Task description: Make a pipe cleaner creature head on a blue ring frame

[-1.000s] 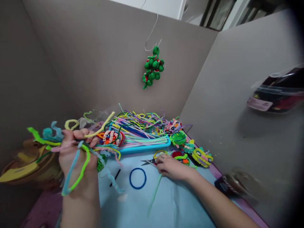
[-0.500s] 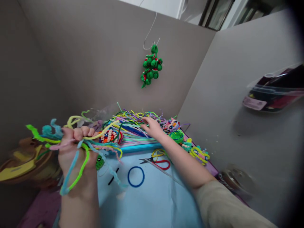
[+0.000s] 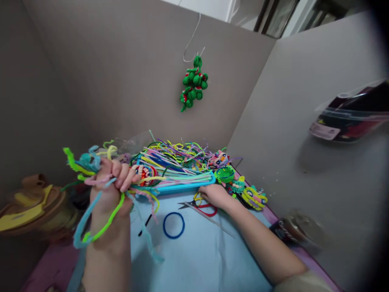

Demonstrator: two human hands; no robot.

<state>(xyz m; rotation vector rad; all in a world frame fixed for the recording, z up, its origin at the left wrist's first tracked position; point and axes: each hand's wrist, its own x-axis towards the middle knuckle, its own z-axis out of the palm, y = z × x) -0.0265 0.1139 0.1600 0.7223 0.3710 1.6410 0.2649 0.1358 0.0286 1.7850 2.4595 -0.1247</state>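
Note:
My left hand is closed in a fist around a bunch of fuzzy pipe cleaners in blue, green, yellow and pink, held up at the left with ends hanging out both sides. My right hand is low on the blue sheet, its fingers curled at the yellow handle loop of the scissors. These lie flat, one loop yellow and one red, blades pointing left. A thin pale rod lies across them. Just behind is a blue tray of straight pipe cleaners. A dark blue ring lies in front.
Loose pipe cleaners pile up behind the tray. Small fuzzy figures sit along the right edge, near a jar. A brown container stands at left. A green ornament hangs before the grey wall.
My right hand has come from the pipe cleaners in the tray down to the scissors. My left hand has shifted slightly right, still gripping the bunch.

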